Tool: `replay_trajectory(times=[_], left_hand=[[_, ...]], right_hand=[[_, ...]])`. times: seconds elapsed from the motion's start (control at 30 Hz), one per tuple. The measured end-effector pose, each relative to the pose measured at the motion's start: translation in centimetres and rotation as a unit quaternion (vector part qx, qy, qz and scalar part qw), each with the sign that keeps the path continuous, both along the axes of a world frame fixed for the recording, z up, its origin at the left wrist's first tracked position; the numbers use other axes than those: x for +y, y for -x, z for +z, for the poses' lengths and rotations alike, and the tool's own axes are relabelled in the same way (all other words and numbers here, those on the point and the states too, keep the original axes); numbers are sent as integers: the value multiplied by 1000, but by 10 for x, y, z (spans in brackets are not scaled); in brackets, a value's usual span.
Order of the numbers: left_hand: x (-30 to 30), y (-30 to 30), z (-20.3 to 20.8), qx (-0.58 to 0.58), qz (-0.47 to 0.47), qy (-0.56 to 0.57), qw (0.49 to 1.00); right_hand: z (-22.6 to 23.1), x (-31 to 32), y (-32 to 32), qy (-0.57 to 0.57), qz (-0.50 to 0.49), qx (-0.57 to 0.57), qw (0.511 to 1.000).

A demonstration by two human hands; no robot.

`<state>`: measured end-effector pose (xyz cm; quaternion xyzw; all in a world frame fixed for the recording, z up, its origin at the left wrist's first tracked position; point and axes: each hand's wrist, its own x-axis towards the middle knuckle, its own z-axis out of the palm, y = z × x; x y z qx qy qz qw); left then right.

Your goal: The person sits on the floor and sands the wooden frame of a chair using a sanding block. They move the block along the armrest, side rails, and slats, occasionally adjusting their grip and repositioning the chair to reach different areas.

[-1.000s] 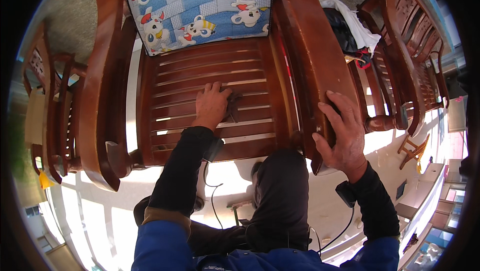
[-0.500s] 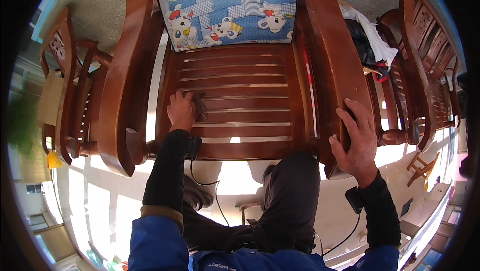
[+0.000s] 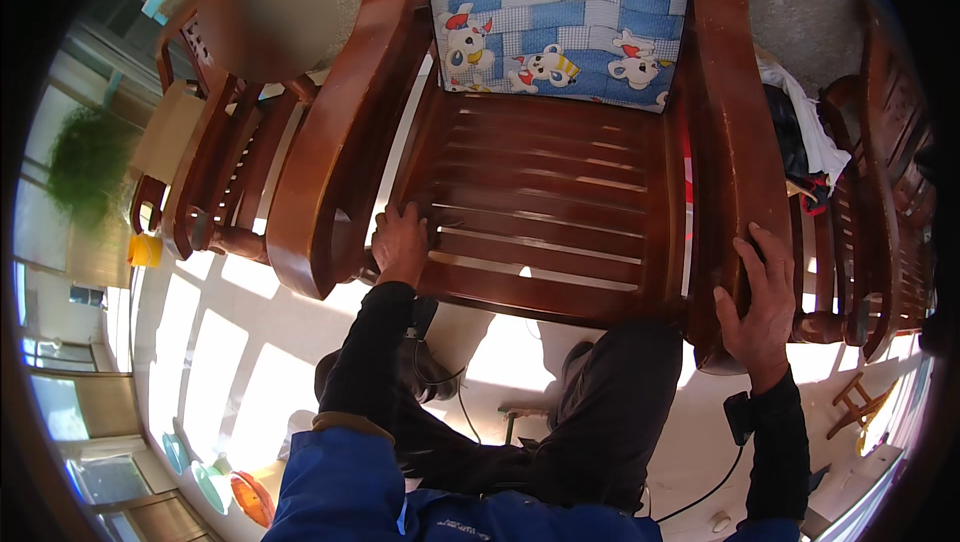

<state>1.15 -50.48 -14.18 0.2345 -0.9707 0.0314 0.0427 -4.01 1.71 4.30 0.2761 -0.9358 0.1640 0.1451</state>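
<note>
A brown wooden armchair (image 3: 540,292) with a slatted seat stands in front of me. My left hand (image 3: 402,247) lies at the near left corner of the seat, fingers bent down. A little of a dark cloth (image 3: 433,230) shows beside those fingers; most of it is hidden under the hand. On the chair's right armrest (image 3: 738,142) rests my right hand (image 3: 762,312), its fingers spread and holding nothing. Against the backrest leans a blue-and-white patchwork cushion (image 3: 560,17) printed with cartoon animals.
More wooden chairs flank this one, including a left chair (image 3: 235,182) and a right chair (image 3: 880,212). White and black clothing (image 3: 815,132) lies on the right one. A small wooden stool (image 3: 860,405) and several basins, one an orange basin (image 3: 252,498), stand on the floor.
My left hand has slid from the slats toward the seat's near left corner, and less of the cloth shows. The view has swung left. My right hand stays on the armrest.
</note>
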Motion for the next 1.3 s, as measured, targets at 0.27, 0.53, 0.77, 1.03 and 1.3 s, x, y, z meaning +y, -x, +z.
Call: replay_trajectory(times=[0.27, 0.53, 0.77, 1.03, 1.3], left_hand=[[9, -47, 8, -37, 82, -74, 993], [22, -85, -6, 18, 108, -120, 987], [93, -76, -4, 51, 53, -131, 989], [142, -73, -16, -3, -32, -180, 983], [56, -96, -21, 132, 122, -162, 970]], right_hand=[[-2, 1, -2, -9, 6, 12, 1000], [-5, 2, 0, -7, 17, 42, 999], [-5, 1, -3, -35, 5, 36, 999], [-4, 1, -1, -24, 18, 42, 999], [-5, 2, -4, -27, 4, 40, 999]])
